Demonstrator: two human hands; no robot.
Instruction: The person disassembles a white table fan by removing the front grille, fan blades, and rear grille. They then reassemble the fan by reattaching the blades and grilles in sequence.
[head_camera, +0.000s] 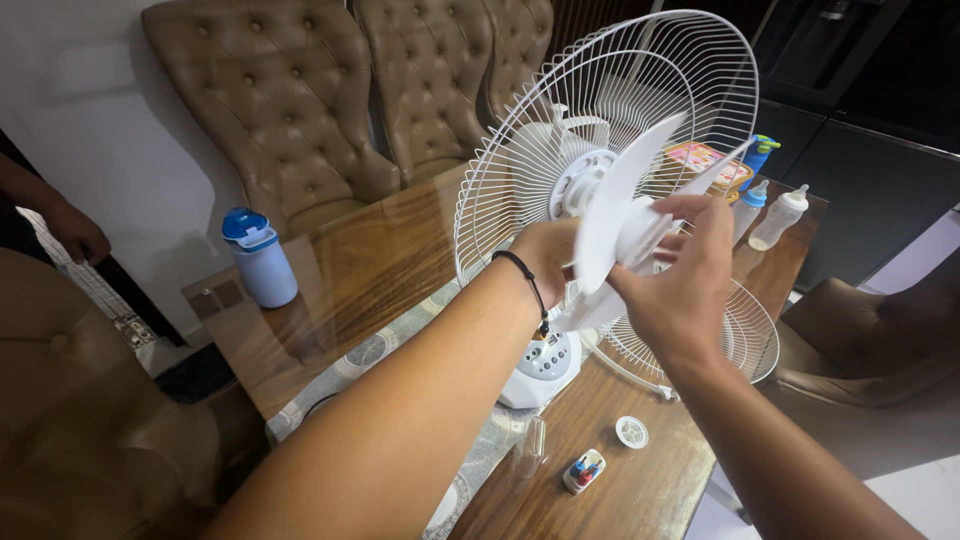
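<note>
Head view | both hands, left and right, closed on white plastic fan blade at frame centre | step: seating blade on white wire-guard table fan hub; next needs axial alignment.

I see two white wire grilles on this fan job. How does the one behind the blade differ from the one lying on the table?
The rear grille stands upright, fixed to the fan body behind the white blade; the front grille lies flat on the wooden table, detached. The rear grille shows nearly whole; the front grille is partly hidden behind the right hand. The left hand is close against the rear grille, while neither hand touches the front one. Both are round, white and wire-spoked.
</note>
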